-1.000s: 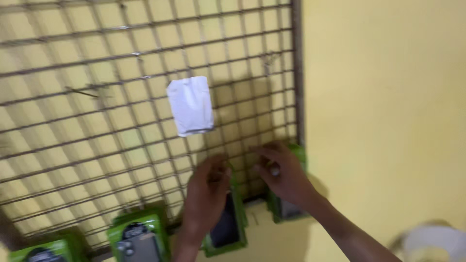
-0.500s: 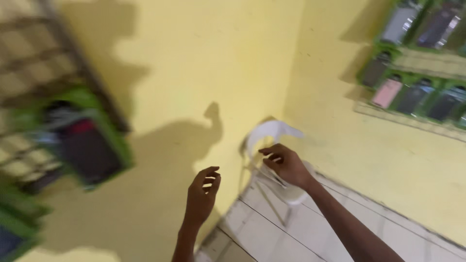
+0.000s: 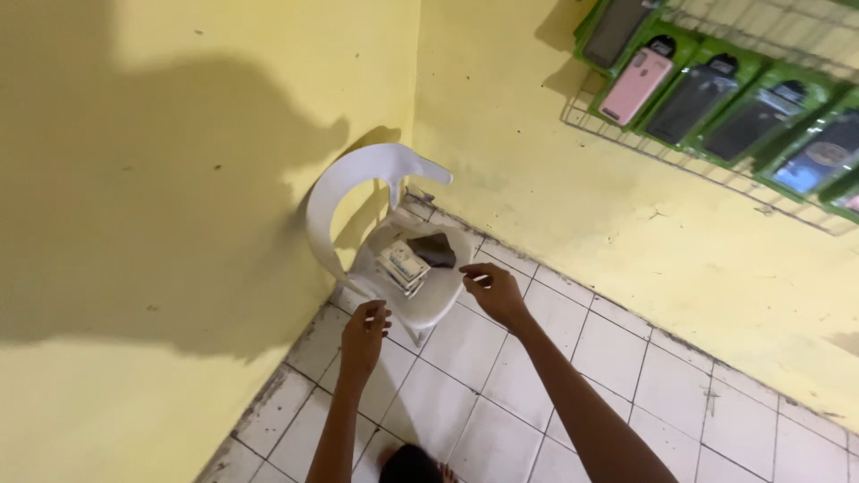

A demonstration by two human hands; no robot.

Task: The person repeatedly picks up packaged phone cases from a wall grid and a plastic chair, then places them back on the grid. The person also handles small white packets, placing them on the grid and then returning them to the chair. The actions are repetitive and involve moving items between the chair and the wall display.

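A white plastic chair stands in the corner where two yellow walls meet, its curved back close to the left wall and its seat facing out over the white tiled floor. On the seat lie a small stack of flat packaged items toward the left side and, just beside it nearer the back corner, a dark phone case. The rest of the seat's front part is bare.

The left hand hovers at the chair's front-left edge, fingers loosely curled with something small and pale showing at the thumb; whether it is pinching it cannot be told. The right hand hangs just off the chair's front-right edge, near the dark case, fingers bent with a small pale piece between thumb and forefinger; how firm the grip is cannot be told. Neither hand touches the stack or the case.

In front of the chair and to its right the floor runs on tile after tile, with nothing standing on it. Above and to the right of the chair, a wire grid rack hangs on the far wall, carrying a row of green-carded phone cases, one of them pink, the others dark.
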